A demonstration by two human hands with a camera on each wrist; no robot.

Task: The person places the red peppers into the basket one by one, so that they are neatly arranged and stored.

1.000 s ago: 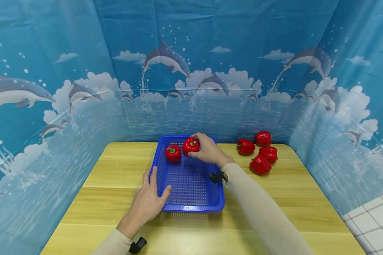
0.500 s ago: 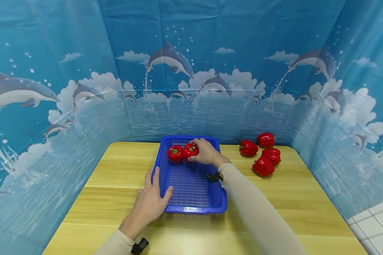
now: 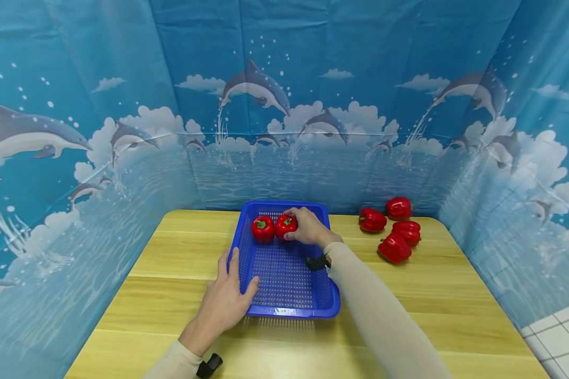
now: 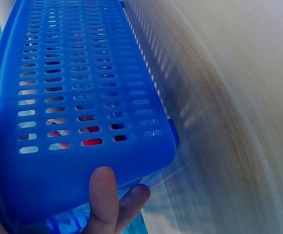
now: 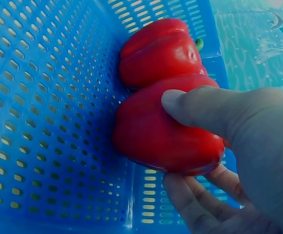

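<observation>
- Left of the grip and nearer the wearer, a left hand (image 3: 225,299) rests at the side wall of a blue perforated plastic basket (image 3: 291,312), its fingers straight along the outside and its thumb spread wide over the inside.
- Just left of the grip, a second red bell pepper (image 3: 262,230) stands in the basket, green stem up, beside the held one.
- At the grip itself, toward the basket's far end, the right hand (image 3: 310,229) pinches a held red bell pepper (image 3: 283,227), thumb on one side and curled fingers on the other, parted only by the fruit's width. The pepper is inside the basket; whether it bears on the floor cannot be told.
- Right of the grip, well apart, four loose red bell peppers (image 3: 394,248) lie clustered on a wood-grain table (image 3: 170,263).
- Behind the grip and to both sides hangs a blue dolphin-print curtain (image 3: 289,47); white tiles (image 3: 564,337) show far right.
</observation>
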